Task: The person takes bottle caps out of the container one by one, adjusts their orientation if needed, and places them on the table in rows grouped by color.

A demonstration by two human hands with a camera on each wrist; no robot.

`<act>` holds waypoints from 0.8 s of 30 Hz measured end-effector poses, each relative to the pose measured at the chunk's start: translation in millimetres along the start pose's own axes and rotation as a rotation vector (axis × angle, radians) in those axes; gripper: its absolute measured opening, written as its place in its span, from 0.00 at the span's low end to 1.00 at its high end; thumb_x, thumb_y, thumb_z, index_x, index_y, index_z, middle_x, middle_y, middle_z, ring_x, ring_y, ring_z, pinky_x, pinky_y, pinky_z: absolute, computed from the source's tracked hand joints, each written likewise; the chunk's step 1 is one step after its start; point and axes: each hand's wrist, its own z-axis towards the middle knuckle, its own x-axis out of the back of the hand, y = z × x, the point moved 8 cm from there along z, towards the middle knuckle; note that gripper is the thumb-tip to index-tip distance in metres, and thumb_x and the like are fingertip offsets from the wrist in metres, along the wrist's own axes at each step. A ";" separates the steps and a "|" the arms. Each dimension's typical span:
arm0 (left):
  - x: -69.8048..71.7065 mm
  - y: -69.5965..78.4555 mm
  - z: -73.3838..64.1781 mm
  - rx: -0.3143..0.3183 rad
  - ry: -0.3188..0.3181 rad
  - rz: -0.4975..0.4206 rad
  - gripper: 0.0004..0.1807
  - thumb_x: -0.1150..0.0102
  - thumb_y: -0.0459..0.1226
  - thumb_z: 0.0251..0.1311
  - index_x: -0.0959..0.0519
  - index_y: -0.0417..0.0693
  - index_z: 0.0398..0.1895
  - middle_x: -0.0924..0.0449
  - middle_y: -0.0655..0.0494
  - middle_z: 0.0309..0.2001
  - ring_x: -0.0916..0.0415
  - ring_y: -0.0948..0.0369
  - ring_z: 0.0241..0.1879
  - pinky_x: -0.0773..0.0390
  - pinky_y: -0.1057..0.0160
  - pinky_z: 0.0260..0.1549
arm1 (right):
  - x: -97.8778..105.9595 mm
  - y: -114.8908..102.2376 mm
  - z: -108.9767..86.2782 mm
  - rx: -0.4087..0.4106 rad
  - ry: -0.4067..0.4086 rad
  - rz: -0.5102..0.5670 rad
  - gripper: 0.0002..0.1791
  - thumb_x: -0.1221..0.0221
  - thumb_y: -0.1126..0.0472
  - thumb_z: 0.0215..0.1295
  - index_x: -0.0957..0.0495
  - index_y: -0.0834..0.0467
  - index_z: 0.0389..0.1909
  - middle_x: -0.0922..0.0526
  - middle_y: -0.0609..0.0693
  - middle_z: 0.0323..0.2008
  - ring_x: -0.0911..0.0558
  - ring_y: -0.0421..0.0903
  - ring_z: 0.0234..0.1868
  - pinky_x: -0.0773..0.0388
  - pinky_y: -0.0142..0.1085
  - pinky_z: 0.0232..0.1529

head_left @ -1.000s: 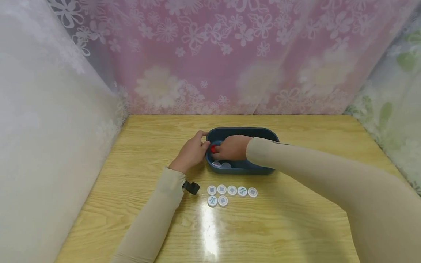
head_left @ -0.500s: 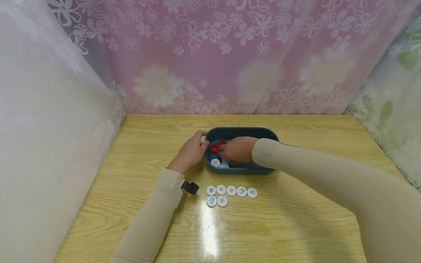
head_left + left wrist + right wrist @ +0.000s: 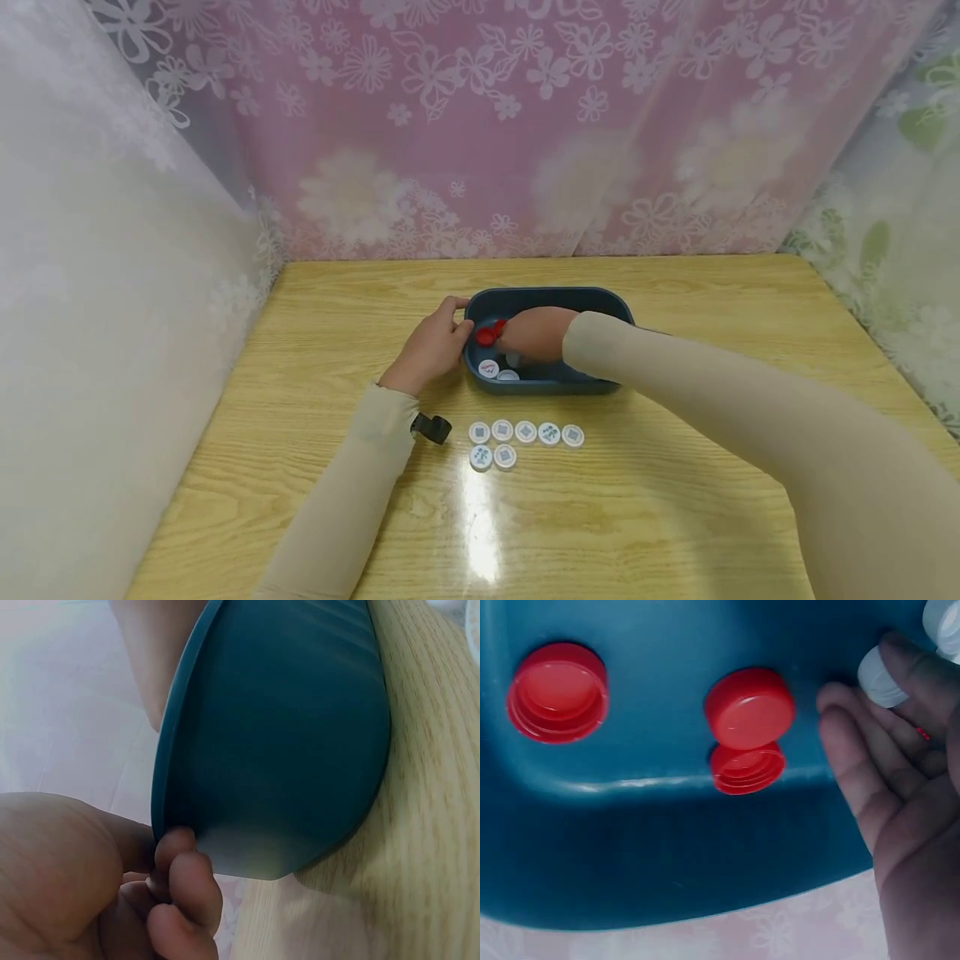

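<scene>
Dark-blue plastic tub (image 3: 555,388) on the worktop (image 3: 360,300): my left fingers (image 3: 196,889) pinch its left rim; in its left half, my right fingers (image 3: 851,754) pinch a white bottle cap (image 3: 879,682). A shallow hold could let this slip; a stray nudge could scatter the neighbouring red bottle caps (image 3: 751,712).

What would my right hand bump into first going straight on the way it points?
Probably a red cap, just left of the hand in the head view, though depth is unclear.

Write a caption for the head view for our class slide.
Left hand holds a blue tub, right hand inside it; seven white caps lie in two rows on the wooden table.
</scene>
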 end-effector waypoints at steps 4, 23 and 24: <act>2.4 0.8 -0.7 -0.011 0.006 0.018 0.25 0.55 0.45 0.82 0.38 0.52 0.77 0.20 0.50 0.32 0.25 0.55 0.25 0.27 0.58 0.28 | 0.9 -0.3 3.9 0.001 -0.014 -0.045 0.09 0.36 0.60 0.73 0.15 0.55 0.50 0.13 0.51 0.40 0.16 0.46 0.37 0.17 0.41 0.49; -10.3 16.7 -0.1 -0.164 0.110 0.381 0.23 0.55 0.36 0.79 0.40 0.35 0.70 0.27 0.50 0.20 0.30 0.55 0.18 0.34 0.62 0.19 | 3.7 -7.0 -4.0 -0.014 0.003 -0.031 0.10 0.36 0.58 0.73 0.17 0.56 0.51 0.13 0.51 0.41 0.16 0.45 0.38 0.18 0.39 0.49; -10.8 18.1 -0.6 -0.167 0.110 0.392 0.23 0.54 0.36 0.79 0.40 0.34 0.70 0.27 0.50 0.20 0.30 0.55 0.17 0.34 0.62 0.19 | 3.6 -7.3 -5.3 -0.015 0.002 -0.034 0.11 0.36 0.58 0.73 0.17 0.56 0.52 0.12 0.51 0.42 0.15 0.45 0.39 0.18 0.39 0.49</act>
